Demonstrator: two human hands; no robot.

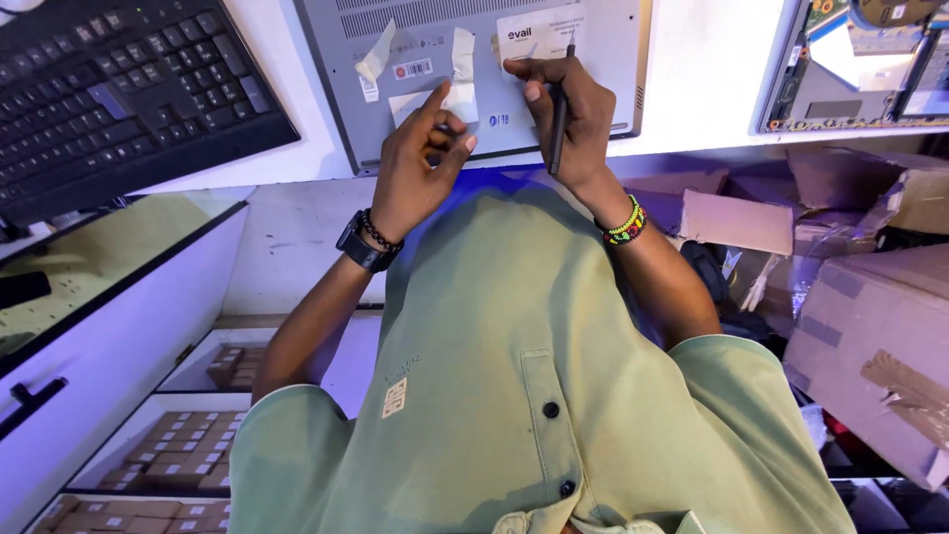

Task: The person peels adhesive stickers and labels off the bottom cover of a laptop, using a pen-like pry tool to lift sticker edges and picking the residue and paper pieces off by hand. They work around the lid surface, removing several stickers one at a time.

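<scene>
Head view: your left hand [415, 168] pinches the paper label [440, 102] on the laptop [474, 69]; right hand [568, 109] grips a pen [560, 119]. Press the label flat, steadily.

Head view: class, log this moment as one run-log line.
left hand: pinching paper label on laptop | right hand: holding pen, fingertip on laptop | keyboard: beside laptop, untouched
</scene>
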